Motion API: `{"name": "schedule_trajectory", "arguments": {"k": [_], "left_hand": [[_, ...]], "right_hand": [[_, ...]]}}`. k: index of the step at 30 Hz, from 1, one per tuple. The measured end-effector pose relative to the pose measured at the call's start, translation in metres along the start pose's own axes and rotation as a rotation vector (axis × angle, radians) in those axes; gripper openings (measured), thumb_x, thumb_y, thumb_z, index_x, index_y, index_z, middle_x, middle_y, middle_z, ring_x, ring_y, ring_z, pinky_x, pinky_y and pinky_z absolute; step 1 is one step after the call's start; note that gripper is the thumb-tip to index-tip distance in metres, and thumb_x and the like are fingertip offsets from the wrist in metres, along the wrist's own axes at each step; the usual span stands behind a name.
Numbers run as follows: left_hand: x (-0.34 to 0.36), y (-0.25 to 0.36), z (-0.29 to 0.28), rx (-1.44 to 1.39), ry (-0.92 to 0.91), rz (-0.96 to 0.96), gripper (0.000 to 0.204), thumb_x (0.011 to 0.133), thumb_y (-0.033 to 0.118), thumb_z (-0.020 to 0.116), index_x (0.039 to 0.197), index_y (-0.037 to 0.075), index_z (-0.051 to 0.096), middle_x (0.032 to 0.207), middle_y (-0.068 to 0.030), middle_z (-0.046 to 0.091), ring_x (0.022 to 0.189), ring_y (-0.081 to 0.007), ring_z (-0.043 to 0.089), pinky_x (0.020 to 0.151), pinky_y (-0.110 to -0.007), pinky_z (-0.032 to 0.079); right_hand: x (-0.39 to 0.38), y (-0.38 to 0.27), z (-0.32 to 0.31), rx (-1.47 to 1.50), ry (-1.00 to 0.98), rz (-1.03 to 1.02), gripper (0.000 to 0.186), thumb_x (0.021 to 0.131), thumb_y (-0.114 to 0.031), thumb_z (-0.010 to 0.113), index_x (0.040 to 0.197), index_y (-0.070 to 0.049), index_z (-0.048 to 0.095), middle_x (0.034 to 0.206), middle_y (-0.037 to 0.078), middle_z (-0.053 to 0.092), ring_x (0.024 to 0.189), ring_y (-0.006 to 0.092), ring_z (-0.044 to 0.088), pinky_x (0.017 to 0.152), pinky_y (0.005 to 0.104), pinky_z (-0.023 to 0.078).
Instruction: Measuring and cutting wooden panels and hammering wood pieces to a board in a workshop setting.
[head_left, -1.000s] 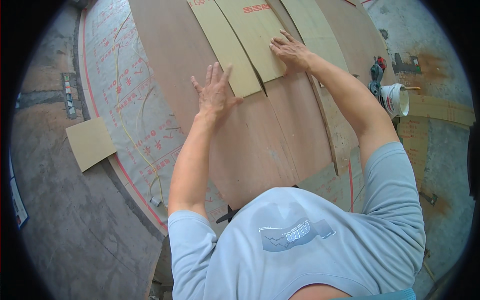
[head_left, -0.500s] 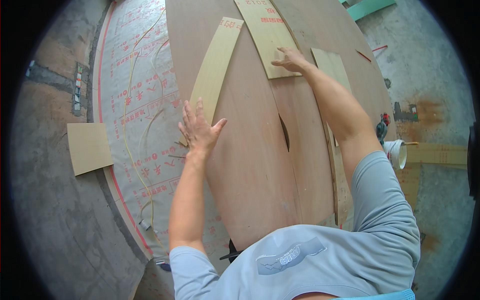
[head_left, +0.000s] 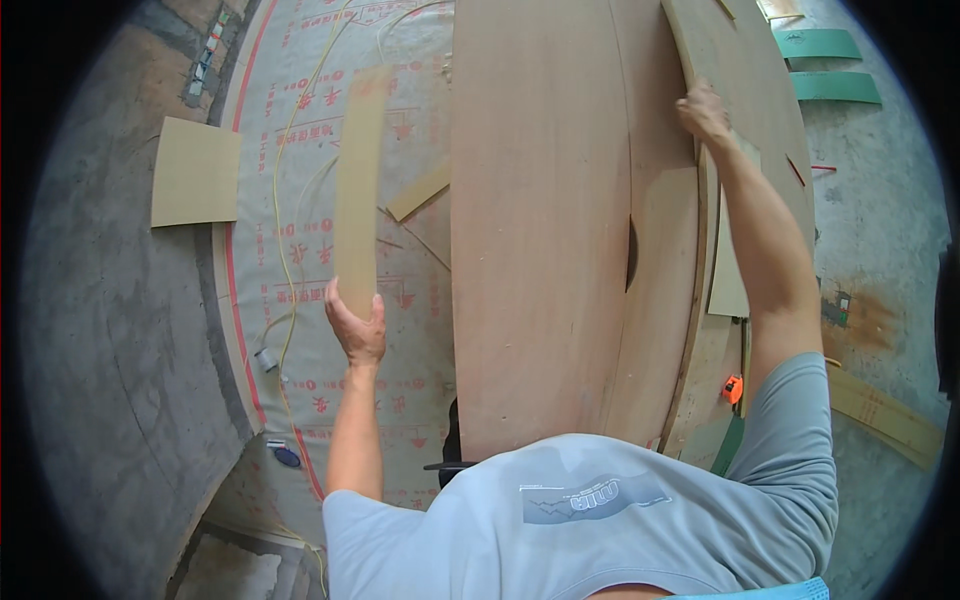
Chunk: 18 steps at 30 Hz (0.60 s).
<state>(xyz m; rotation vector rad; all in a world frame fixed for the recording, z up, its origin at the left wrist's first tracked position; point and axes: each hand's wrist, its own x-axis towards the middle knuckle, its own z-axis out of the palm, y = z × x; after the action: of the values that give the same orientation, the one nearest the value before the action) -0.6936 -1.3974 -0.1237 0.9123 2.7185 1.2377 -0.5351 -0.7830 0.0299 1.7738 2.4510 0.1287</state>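
My left hand (head_left: 357, 325) grips the near end of a long narrow pale board strip (head_left: 358, 190), which is slightly blurred and held out over the printed floor sheet. At the upper right my right hand (head_left: 706, 115) is closed on the edge of a wooden board (head_left: 683, 55), which appears tilted up; its far end runs out of view. Between my arms lies a large reddish-brown plywood sheet (head_left: 540, 250). A dark curved gap (head_left: 631, 255) shows along a seam in it.
The printed floor sheet (head_left: 290, 215) carries a yellow cord and a short pale strip (head_left: 420, 192). A squarish board (head_left: 195, 175) lies far left. To the right are a pale panel (head_left: 728, 250), an orange tape measure (head_left: 733, 388), green boards (head_left: 820, 44) and a pale plank (head_left: 885, 415).
My left hand has taken hold of the narrow strip and moved it left, off the plywood. My right hand has gone from hovering over the wide pale board to gripping a board's edge further right.
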Motion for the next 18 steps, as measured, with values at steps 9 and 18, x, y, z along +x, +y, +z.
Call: {"name": "schedule_trajectory", "arguments": {"k": [9,18], "left_hand": [[-0.053,-0.015,0.066,0.010,-0.085,-0.440,0.075,0.080,0.021,0.078,0.135,0.001,0.030,0.123,-0.0208,0.051,0.115,-0.0358,0.050,0.098,-0.047,0.039],[-0.023,-0.022,0.045,-0.021,0.129,-0.274,0.083,0.079,0.027,0.080,0.145,0.003,0.035,0.148,-0.0218,0.031,0.140,-0.0373,0.027,0.115,-0.050,0.023]], "right_hand": [[-0.077,0.169,-0.066,0.806,0.064,-0.213,0.039,0.080,-0.007,0.048,0.114,-0.008,0.067,0.098,0.022,0.069,0.087,0.0333,0.067,0.077,0.0391,0.052],[-0.211,0.241,-0.036,0.058,0.199,0.003,0.052,0.087,-0.002,0.046,0.137,-0.015,0.053,0.102,0.024,0.067,0.087,0.0426,0.067,0.078,0.0512,0.054]]}}
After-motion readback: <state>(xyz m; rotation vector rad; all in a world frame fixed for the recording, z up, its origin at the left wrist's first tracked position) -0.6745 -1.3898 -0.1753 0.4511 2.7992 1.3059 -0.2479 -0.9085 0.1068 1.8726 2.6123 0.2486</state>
